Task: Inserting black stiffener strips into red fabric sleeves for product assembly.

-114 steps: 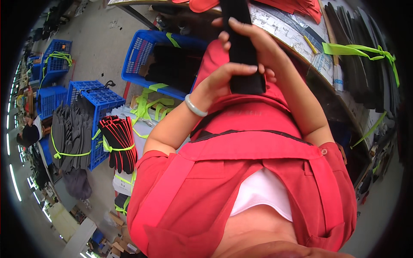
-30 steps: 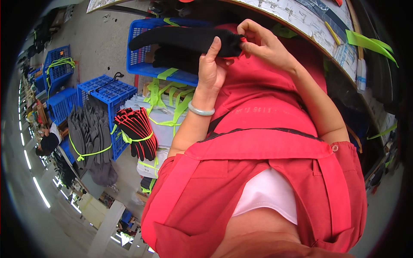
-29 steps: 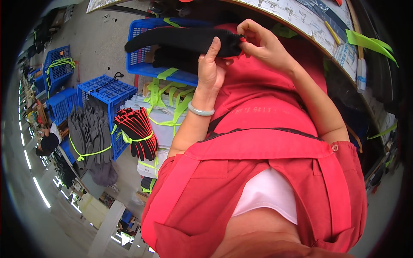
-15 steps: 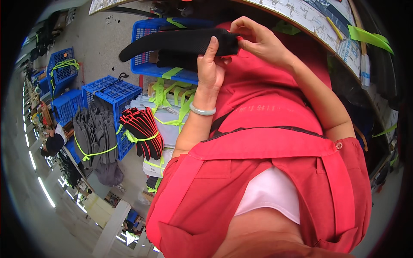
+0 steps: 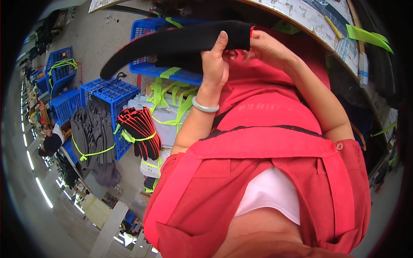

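Note:
A long, curved black knit fabric piece (image 5: 172, 41), sleeve-like with a red edge at its right end, stretches leftward above a blue crate. My left hand (image 5: 216, 64), with a pale bangle at the wrist, is closed around its lower side, thumb lying on top. At the red-edged end, my right hand (image 5: 273, 50) grips the fabric with bent fingers; its fingertips are partly hidden. More dark fabric (image 5: 180, 62) lies in the blue crate (image 5: 140, 69) beneath the piece.
A worktable (image 5: 297, 15) crosses the upper right, with a yellow stick-like tool (image 5: 333, 28) and a bright green strip (image 5: 369, 38). At left are another blue crate (image 5: 109, 89), a tied grey fabric bundle (image 5: 92, 133) and a red-edged black bundle (image 5: 140, 134).
The black piece has shifted, its free end reaching further left and lower. Its red-edged end now sits flatter and straighter, and my right hand has moved slightly right and down along it.

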Available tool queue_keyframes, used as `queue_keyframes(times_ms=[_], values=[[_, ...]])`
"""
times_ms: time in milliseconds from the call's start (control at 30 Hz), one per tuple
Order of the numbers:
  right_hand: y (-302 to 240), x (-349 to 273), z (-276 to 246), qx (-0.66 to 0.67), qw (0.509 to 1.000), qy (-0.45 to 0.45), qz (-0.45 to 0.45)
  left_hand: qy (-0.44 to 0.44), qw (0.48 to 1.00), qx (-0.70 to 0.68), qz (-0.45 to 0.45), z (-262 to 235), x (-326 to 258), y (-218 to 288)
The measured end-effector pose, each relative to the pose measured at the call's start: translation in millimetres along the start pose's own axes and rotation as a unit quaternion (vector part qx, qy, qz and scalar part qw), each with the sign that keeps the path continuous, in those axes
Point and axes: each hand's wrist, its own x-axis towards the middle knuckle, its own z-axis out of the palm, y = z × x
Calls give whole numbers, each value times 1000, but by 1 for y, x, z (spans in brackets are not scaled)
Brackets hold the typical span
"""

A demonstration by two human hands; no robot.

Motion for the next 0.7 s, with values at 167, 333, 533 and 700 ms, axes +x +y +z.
queue_keyframes(times_ms=[167,333,533,700], values=[[15,-21,16,-245,968,54,11,23,998,52,24,-5,-6,-10],[11,-23,-8,-478,873,86,45,1,999,36,-22,-19,-11,-17],[-33,-24,-6,-211,968,138,-13,-8,995,104,8,-27,-4,1],[-20,-4,-7,-382,918,35,-105,-74,994,57,-49,-9,-4,0]])
